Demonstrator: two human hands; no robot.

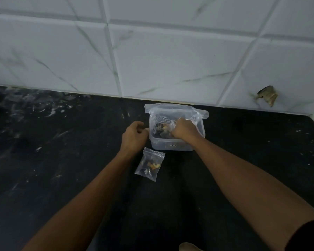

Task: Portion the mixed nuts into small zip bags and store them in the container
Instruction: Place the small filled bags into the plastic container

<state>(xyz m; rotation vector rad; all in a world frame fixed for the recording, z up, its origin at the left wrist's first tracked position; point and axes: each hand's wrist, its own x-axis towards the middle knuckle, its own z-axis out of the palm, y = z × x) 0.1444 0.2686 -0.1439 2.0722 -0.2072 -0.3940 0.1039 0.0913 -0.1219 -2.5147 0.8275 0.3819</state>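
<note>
White marbled wall tiles (170,57) fill the upper half of the view, and a chipped, discoloured spot (266,96) is seen on them at the right. Below them a black worktop (53,160), streaked with pale smears at the left, is spread across the rest. Near the back edge of the worktop, close to the wall, a clear plastic container (172,146) is set. A large zip bag (176,113) with printed text is draped in and over the container, its sealing strip lying across the far rim; nuts (161,128) are visible through it. The right hand (184,130) is lowered into the container with the fingers curled around bag plastic, though exactly what is pinched cannot be told. The left hand (134,135) is held just beside the container's left wall, fingers loosely curled and nothing gripped. Just in front of the container, a small zip bag (150,164) holding a few mixed nuts is laid flat on the worktop.
</note>
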